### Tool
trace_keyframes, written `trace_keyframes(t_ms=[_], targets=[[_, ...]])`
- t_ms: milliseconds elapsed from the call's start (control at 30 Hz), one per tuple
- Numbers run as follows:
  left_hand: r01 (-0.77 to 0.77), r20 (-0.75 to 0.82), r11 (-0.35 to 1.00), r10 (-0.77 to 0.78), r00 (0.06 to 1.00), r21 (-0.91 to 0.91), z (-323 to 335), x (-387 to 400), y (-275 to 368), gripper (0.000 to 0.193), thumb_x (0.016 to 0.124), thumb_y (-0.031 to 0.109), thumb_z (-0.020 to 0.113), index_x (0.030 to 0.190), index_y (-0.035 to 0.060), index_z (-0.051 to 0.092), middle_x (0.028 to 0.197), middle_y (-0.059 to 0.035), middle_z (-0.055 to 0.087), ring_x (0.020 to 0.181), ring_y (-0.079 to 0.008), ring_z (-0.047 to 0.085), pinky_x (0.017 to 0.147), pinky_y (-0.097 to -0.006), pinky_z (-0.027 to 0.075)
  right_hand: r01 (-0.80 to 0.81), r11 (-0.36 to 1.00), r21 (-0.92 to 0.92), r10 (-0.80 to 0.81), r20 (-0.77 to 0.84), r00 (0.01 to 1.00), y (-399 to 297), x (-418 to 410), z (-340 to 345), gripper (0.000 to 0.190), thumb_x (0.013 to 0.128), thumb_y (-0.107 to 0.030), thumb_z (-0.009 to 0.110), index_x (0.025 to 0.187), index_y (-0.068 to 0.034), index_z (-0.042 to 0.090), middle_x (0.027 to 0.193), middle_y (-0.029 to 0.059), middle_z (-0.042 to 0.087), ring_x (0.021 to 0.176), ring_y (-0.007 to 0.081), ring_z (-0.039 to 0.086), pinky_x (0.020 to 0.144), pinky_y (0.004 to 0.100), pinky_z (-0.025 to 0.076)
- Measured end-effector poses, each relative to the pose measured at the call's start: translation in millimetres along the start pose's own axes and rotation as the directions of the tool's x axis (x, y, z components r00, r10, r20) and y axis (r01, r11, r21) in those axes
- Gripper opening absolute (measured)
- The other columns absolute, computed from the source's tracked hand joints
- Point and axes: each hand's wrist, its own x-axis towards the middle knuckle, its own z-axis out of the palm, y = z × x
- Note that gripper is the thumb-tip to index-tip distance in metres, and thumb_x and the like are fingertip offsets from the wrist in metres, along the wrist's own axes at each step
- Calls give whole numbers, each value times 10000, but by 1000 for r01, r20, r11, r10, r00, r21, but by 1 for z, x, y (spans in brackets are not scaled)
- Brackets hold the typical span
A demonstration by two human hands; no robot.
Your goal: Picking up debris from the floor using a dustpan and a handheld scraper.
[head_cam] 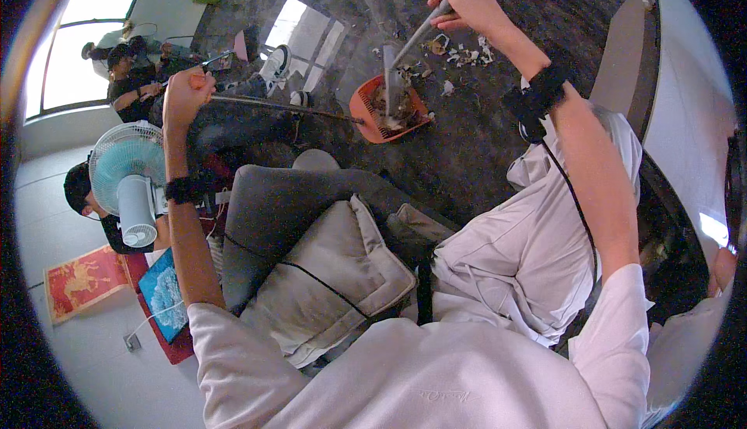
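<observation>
My left hand [188, 97] is closed around the far end of a long thin handle [280, 105], which runs right to an orange dustpan [360, 102] on the dark floor. In my right hand [461, 7] is a pale grey pole [425, 31] that slants down to the dustpan. The pole's lower end meets a narrow upright pale head over the pan; its exact form is blurred. Brown and whitish debris [402, 105] lies in the pan. More scraps of paper-like litter [467, 54] are scattered on the floor right of and beyond it.
A grey sofa [280, 189] with a beige cushion [344, 259] is close in front of me. To the left are a white table fan [128, 178] and several people, one with outstretched legs and sneakers [275, 67] near the dustpan's handle. A pale panel [624, 49] borders the right side.
</observation>
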Motion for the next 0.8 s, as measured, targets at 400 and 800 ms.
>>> trace_keyframes(t_ms=[400,800], targets=[[-39,15,999,38,999,9,1,5,7,220,824,126,618,660,-6,553,577,-65,602,507,-104,555,489,-273,438,353,841,-410,-369,41,928,42,27,4,243,877,-230,544,912,-14,650,758,73,648,729,118,633,654,244,522],[-5,-15,1000,5,1000,-13,0,0,2,247,836,132,617,640,4,536,553,-58,587,486,-106,555,474,-257,429,-44,970,-238,30,-59,998,13,-3,3,305,836,-271,554,891,16,643,841,125,649,675,183,678,598,252,557]])
